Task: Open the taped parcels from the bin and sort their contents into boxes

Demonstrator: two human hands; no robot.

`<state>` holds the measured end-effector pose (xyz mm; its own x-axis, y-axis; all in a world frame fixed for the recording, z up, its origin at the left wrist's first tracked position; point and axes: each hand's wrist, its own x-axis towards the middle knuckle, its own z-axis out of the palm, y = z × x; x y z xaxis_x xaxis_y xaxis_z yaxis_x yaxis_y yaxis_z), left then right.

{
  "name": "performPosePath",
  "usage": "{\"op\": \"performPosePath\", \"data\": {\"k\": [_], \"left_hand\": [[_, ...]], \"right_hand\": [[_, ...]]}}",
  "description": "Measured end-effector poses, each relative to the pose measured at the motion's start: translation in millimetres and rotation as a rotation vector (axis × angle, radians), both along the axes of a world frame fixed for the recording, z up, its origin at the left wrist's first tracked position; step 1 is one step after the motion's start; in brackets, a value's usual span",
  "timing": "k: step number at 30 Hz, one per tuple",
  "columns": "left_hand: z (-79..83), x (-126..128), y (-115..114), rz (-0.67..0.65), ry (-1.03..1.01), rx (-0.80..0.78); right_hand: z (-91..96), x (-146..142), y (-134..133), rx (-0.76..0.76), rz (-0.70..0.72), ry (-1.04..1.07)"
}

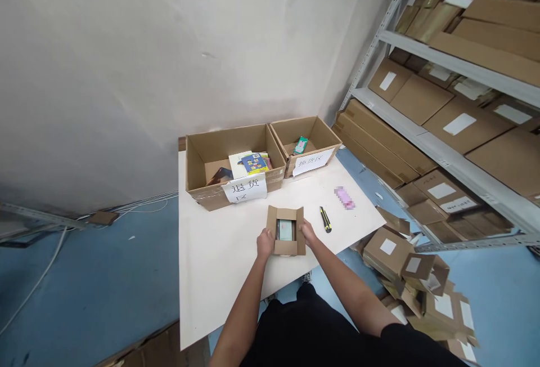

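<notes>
A small cardboard box [285, 214] lies on the white table [219, 277] with its flaps spread open. Inside it shows a pale green packet [286, 231]. My left hand [265, 243] grips the box's left side, fingers curled on the edge. On the box's right side my right hand [307, 233] holds the right flap. A black and yellow utility knife [325, 219] lies just right of my right hand. Farther right sits a pink blurred item [345, 197].
Two open cartons with paper labels stand at the table's far edge: a large one [198, 173] with books and packets, a smaller one [324, 142] with a green packet. Metal shelves [455, 159] full of cartons rise at right. Empty small boxes [422, 282] litter the blue floor.
</notes>
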<state>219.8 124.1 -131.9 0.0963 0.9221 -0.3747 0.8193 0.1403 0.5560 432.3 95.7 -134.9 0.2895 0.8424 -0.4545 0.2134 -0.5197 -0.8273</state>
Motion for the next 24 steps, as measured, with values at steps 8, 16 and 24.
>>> {"op": "performPosePath", "data": {"k": [8,16,24], "left_hand": [[7.3,10.9,-1.1,-0.490,0.037,0.254],[11.6,-1.9,-13.1,-0.638,-0.157,0.140],[-4.7,-18.6,-36.4,-0.591,-0.258,0.040]], "right_hand": [[-4.3,30.3,-35.9,-0.019,-0.145,-0.328],[16.1,21.4,-17.4,0.318,0.463,-0.735],[22.9,1.0,19.7,0.109,0.574,-0.976]]}}
